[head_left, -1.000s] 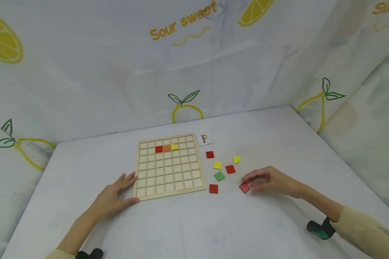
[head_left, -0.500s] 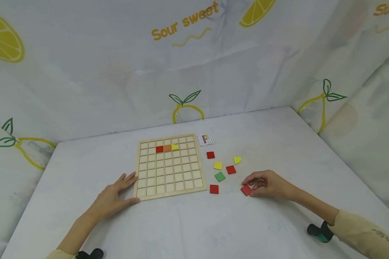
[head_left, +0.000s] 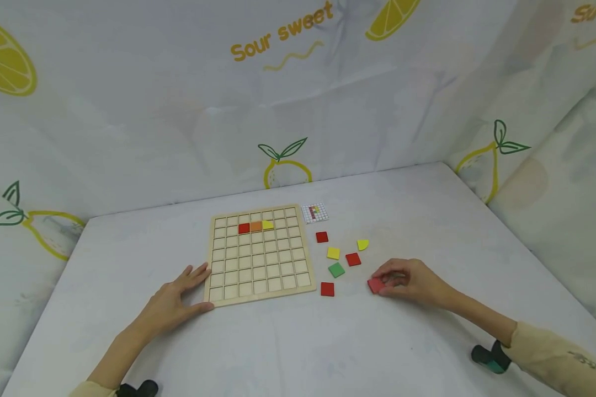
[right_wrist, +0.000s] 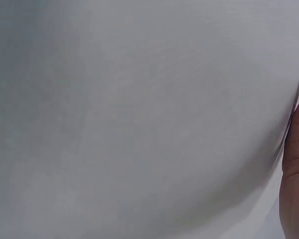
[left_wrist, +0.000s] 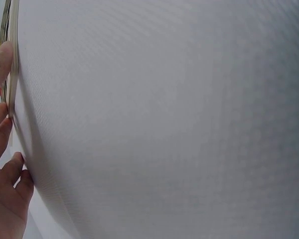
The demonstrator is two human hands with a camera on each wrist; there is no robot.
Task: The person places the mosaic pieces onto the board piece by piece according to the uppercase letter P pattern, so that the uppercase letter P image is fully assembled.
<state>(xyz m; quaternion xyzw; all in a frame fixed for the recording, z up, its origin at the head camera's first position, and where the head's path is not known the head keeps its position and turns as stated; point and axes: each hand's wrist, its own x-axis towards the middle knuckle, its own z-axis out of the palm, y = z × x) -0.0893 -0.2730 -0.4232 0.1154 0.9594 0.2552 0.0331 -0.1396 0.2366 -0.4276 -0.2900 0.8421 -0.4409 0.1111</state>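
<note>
A wooden grid board [head_left: 259, 260] lies on the white table, with a red square tile [head_left: 244, 228], an orange tile [head_left: 255, 226] and a yellow rounded tile [head_left: 267, 225] in one of its upper rows. My left hand [head_left: 171, 303] rests at the board's left side, fingers on the edge and thumb at the lower left corner. To the right of the loose tiles, my right hand [head_left: 412, 281] pinches a red square tile [head_left: 374, 285] between thumb and fingers; the fingers partly cover it. In the right wrist view only part of that hand [right_wrist: 295, 174] shows at the edge.
Between board and right hand lie a green tile [head_left: 336, 269], a yellow square tile [head_left: 333, 253], a yellow rounded tile [head_left: 362, 245] and several red ones, one [head_left: 327, 289] nearest the front. A small printed pattern card [head_left: 315, 213] sits by the board's upper right corner.
My right hand's fingers have closed on the red tile, which was flat on the table beside them and now looks slightly tilted. The left hand and board have stayed put.
</note>
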